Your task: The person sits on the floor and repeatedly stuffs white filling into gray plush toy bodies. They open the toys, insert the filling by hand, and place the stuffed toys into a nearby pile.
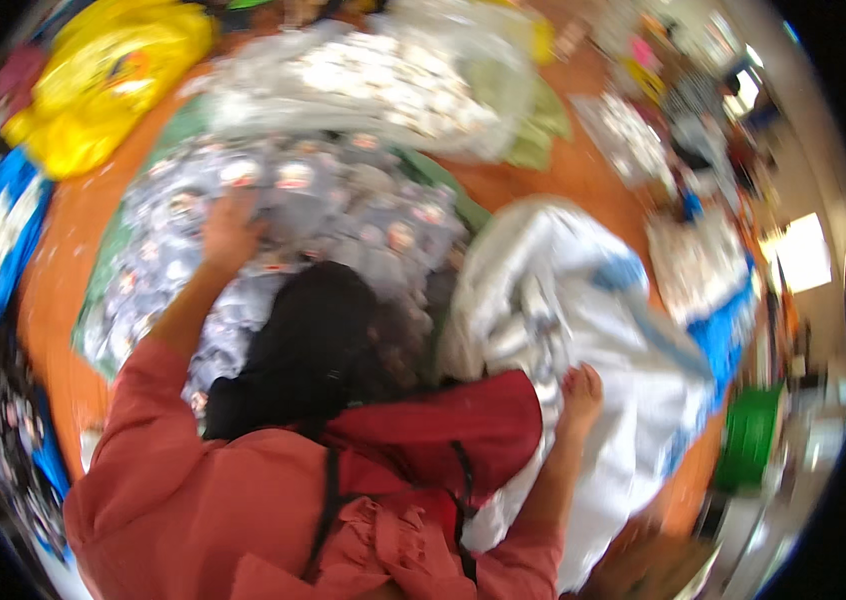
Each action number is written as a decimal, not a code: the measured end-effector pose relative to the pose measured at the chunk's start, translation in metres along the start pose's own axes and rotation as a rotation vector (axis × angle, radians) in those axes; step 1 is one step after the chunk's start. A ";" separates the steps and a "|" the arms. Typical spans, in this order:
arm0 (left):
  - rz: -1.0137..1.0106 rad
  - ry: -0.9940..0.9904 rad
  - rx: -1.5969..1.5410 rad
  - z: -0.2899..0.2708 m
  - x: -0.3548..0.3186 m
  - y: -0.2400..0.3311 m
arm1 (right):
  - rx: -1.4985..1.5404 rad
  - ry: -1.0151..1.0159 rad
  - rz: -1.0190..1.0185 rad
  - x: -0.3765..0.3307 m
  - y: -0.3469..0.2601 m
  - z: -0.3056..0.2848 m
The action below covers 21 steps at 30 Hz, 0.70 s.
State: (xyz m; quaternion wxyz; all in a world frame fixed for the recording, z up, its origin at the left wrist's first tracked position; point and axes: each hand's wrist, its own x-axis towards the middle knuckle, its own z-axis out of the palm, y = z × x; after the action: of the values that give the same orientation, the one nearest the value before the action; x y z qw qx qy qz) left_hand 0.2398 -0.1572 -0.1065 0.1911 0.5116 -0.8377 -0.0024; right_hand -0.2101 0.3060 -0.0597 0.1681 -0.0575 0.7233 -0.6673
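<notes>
Left hand pressing flat on grey patterned packets | right hand gripping white sack beside them | blurred view | we are judging: packets sliding, sack slipping.

Grey patterned packets heaped on green sheet, white sack crumpled beside them
</notes>
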 end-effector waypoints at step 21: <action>0.058 0.076 0.142 -0.011 -0.024 -0.017 | -0.016 0.415 0.350 -0.120 0.203 -0.099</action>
State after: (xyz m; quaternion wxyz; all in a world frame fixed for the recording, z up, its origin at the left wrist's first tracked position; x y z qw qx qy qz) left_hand 0.2674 -0.1425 -0.1071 0.1860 0.4992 -0.8423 0.0817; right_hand -0.1008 0.4579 -0.2343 0.1286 0.2051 0.7466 -0.6197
